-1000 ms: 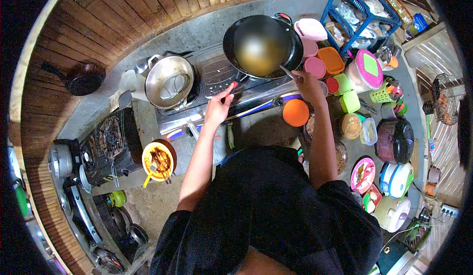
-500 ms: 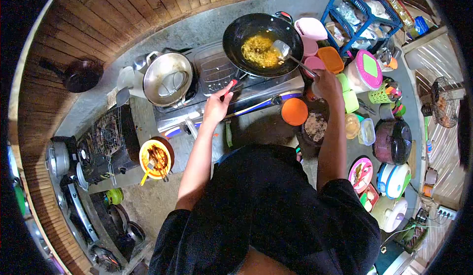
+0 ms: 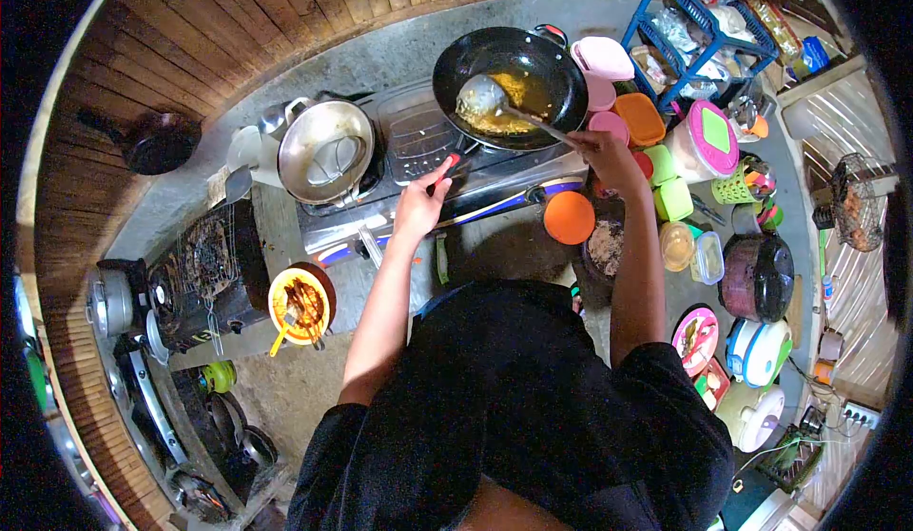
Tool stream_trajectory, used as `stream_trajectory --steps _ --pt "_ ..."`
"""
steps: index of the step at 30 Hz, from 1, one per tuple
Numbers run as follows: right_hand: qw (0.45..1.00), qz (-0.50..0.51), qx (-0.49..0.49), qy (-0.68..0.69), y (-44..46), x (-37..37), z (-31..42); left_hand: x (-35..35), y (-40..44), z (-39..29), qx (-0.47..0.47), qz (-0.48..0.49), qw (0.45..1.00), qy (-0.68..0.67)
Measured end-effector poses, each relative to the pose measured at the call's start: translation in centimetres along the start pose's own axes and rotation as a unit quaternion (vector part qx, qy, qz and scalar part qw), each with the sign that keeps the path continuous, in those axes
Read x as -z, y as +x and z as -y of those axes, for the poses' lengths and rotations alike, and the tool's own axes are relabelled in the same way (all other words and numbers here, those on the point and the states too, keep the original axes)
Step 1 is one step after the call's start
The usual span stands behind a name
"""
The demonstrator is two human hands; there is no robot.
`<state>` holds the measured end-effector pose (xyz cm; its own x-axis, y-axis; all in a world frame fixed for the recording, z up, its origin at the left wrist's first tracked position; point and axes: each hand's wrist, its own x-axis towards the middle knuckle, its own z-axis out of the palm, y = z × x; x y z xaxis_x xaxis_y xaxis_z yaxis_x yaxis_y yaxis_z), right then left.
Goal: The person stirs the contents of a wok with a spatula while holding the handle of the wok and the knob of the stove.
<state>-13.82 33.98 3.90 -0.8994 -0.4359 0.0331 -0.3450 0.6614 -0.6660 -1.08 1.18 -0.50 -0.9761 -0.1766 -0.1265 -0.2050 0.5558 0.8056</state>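
A black wok (image 3: 566,103) sits on the right burner of the gas stove (image 3: 409,212), with yellow shredded food (image 3: 514,122) in oil at its bottom. My right hand (image 3: 613,162) is closed round the handle of a metal spatula (image 3: 482,96). The spatula's head is inside the wok, over the left part of the food, and hides some of it. My left hand (image 3: 418,208) grips the wok's handle (image 3: 455,159), whose red end shows by the thumb. Left of the wok, a silver pan (image 3: 295,155) rests on the other burner with a wire ring-shaped tool in it.
An orange lid or bowl (image 3: 569,217) lies near my right forearm. Several plastic containers (image 3: 639,118) crowd the counter right of the wok, before a blue rack (image 3: 651,8). A yellow-orange bowl (image 3: 324,289) with dark red sauce stands at the left.
The spatula's head has swept left across the wok, over the food. My right hand has shifted slightly left with it. My left hand stays on the wok's handle.
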Motion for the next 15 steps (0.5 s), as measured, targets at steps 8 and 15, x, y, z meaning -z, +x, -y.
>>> stream_trajectory --steps 8,15 --pt "0.960 -0.100 -0.068 -0.252 1.8 1.3 -0.2 -0.2 0.2 0.6 -0.008 -0.001 1.000 -0.004" --pt "0.944 -0.104 -0.098 -0.297 2.4 1.0 -1.5 -0.3 0.3 0.9 -0.017 -0.006 1.000 -0.017"
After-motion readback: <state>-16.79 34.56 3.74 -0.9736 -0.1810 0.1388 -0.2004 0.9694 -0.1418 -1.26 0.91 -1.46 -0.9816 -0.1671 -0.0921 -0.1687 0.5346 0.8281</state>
